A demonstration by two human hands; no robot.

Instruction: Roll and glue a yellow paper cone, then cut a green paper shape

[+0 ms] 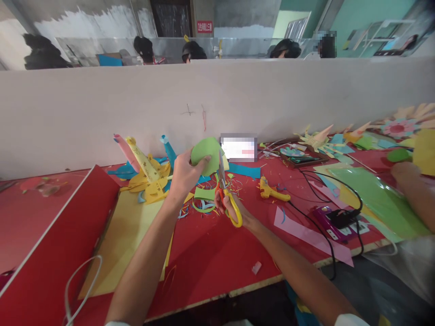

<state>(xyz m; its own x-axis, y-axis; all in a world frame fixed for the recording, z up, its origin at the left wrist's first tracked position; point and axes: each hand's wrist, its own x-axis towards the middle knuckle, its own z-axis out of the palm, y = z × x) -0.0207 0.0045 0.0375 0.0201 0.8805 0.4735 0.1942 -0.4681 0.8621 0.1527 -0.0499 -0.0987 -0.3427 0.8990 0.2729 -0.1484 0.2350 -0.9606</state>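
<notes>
A rounded piece of green paper point(208, 151) is pinched in my left hand point(186, 174), thumb on its near face. My right hand point(231, 206) grips scissors point(235, 216) with yellow and orange handles. Their blades point up and lie against the right edge of the green paper; how far apart the blades are is hard to make out. Beneath both hands, paper scraps point(205, 206) in green, blue and orange lie on the red table point(210, 262). Left of my left hand stand paper figures, among them a yellow star-patterned tube point(144, 158).
A yellow glue gun point(273, 191) lies right of my hands, its black cord running to a purple power strip point(340, 224). A red divider point(64, 240) bounds the left side, beside yellow sheets point(127, 240). Another person's hand point(406, 176) is at the far right near green sheets point(377, 185).
</notes>
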